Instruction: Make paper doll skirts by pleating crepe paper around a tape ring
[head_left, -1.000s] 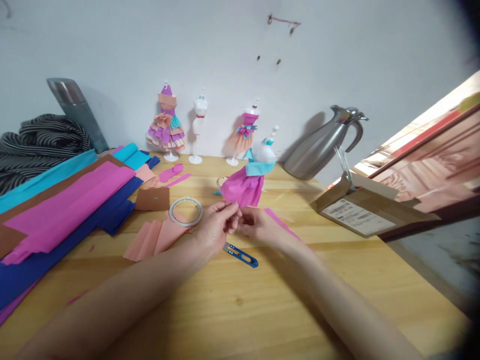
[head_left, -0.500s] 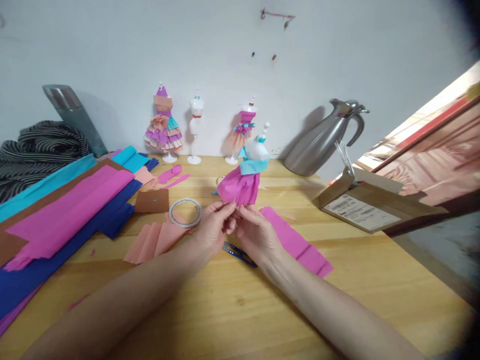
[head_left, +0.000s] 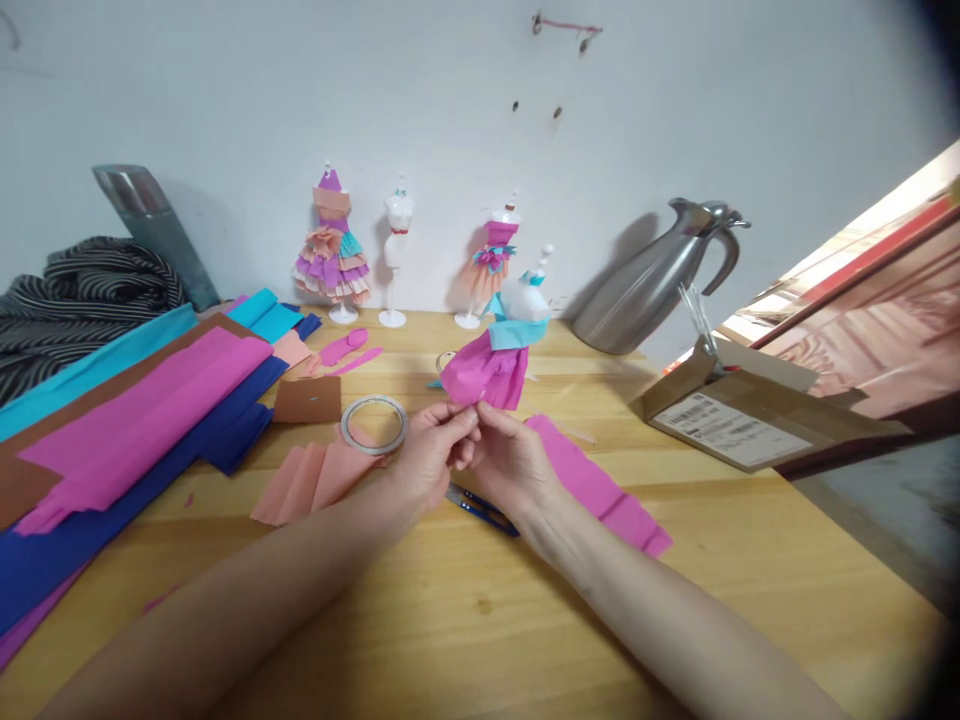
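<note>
A small white dress form wears a turquoise band and a pink paper skirt, and leans to the right. My left hand and my right hand meet at the skirt's lower edge, thumbs and fingertips pinched together. What lies between the fingertips is too small to make out. Partly under my right hand are blue thread snips. A pink crepe paper strip lies right of that hand, while a tape roll rests on peach paper to the left.
Three dress forms stand by the wall. Coloured paper sheets, a striped cloth and a metal flask are at the left. A steel jug and an open cardboard box occupy the right. Brown paper lies left of centre.
The view has shifted slightly, moving most things a little to the right in the picture. The dress form leans a bit further right; both hands remain pinched together at the skirt.
</note>
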